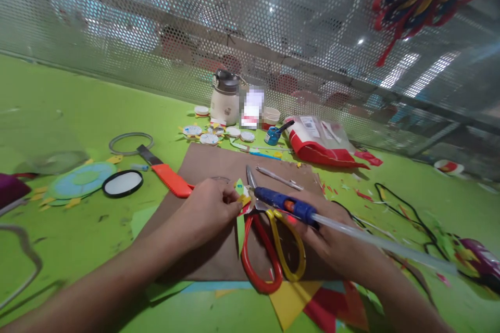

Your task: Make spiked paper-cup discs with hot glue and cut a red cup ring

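My left hand (209, 210) is closed in a pinch on a small coloured paper piece (242, 195), green, yellow and red, over a brown cardboard sheet (219, 166). My right hand (336, 242) grips a blue hot glue gun (285, 203) with a clear glue stick (371, 239) sticking out behind it. The gun's nozzle points left and meets the paper piece. Red and yellow handled scissors (269, 250) lie on the cardboard just under the gun.
An orange handled box cutter (166, 174), a black rimmed disc (122, 183), a blue paper ring (82, 179), a white jar (225, 98), small round cutouts (209, 138), a blue paint pot (272, 136), a red and clear bag (320, 140), tweezers (279, 178), and a black cord (406, 213) lie on the green table. A perforated metal wall (250, 26) stands behind.
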Demonstrator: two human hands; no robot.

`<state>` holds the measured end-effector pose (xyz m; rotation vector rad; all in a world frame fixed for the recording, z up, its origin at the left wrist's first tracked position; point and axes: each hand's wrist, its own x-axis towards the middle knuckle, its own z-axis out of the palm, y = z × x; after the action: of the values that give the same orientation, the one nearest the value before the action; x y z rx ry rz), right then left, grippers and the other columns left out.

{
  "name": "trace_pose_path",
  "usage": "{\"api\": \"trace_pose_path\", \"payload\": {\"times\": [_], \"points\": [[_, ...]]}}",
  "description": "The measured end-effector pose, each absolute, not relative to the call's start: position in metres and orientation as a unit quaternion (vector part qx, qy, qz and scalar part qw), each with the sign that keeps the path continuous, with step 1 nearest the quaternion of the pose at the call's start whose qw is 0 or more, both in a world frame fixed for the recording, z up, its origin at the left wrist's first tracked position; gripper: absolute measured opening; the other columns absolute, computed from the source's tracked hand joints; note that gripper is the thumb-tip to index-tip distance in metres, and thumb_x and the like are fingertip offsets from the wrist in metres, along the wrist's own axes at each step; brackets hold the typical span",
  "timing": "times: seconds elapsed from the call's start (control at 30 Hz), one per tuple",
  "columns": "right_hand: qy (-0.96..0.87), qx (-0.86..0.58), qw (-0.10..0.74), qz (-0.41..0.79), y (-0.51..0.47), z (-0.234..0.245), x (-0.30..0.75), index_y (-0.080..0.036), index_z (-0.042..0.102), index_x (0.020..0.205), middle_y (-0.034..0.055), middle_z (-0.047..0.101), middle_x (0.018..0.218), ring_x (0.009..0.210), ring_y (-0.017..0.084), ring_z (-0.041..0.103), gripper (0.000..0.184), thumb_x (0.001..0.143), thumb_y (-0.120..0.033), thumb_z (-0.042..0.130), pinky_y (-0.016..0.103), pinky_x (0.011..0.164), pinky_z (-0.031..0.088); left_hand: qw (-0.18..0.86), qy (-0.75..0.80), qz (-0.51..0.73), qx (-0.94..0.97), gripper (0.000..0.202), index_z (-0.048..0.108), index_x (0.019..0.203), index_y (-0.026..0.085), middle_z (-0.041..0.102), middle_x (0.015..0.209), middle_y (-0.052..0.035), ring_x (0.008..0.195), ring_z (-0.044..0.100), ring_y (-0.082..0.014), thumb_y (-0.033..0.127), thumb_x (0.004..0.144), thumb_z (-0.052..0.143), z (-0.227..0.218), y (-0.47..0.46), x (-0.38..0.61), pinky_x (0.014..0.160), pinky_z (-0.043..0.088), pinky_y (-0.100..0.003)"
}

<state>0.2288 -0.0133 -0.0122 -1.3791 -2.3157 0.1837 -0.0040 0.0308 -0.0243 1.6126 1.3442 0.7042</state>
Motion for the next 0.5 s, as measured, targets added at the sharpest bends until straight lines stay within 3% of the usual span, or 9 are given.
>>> {"api": "trace_pose_path", "payload": {"times": [0.13, 0.5], "points": [[-0.835, -0.503, 0.212, 0.073, -0.0148, -0.0126, 0.2277, -0.027, 0.068, 0.112, 0.0074, 0.075, 0.107, 0.097, 0.025, 0.071, 0.02, 0.097, -0.027, 0.054, 0.036, 0.08, 0.058, 0.383, 0.556, 0.234, 0.699, 0.028, 0.048, 0.049, 0.021, 0.042, 0.051, 0.0045, 0.052, 0.037, -0.0132, 0.025, 0.075, 0.059, -0.0195, 0.0331, -0.0043, 0.052, 0.027, -0.028], [-0.837, -0.503, 0.21, 0.045, -0.0129, -0.0174, 0.2304, -0.023, 0.066, 0.113, 0.0085, 0.076, 0.101, 0.093, 0.025, 0.072, 0.022, 0.097, -0.029, 0.052, 0.033, 0.076, 0.058, 0.347, 0.548, 0.231, 0.725, 0.028, 0.053, 0.05, 0.02, 0.048, 0.053, 0.0021, 0.052, 0.042, -0.0143, 0.024, 0.077, 0.058, -0.0215, 0.0345, -0.0046, 0.053, 0.028, -0.028]]}}
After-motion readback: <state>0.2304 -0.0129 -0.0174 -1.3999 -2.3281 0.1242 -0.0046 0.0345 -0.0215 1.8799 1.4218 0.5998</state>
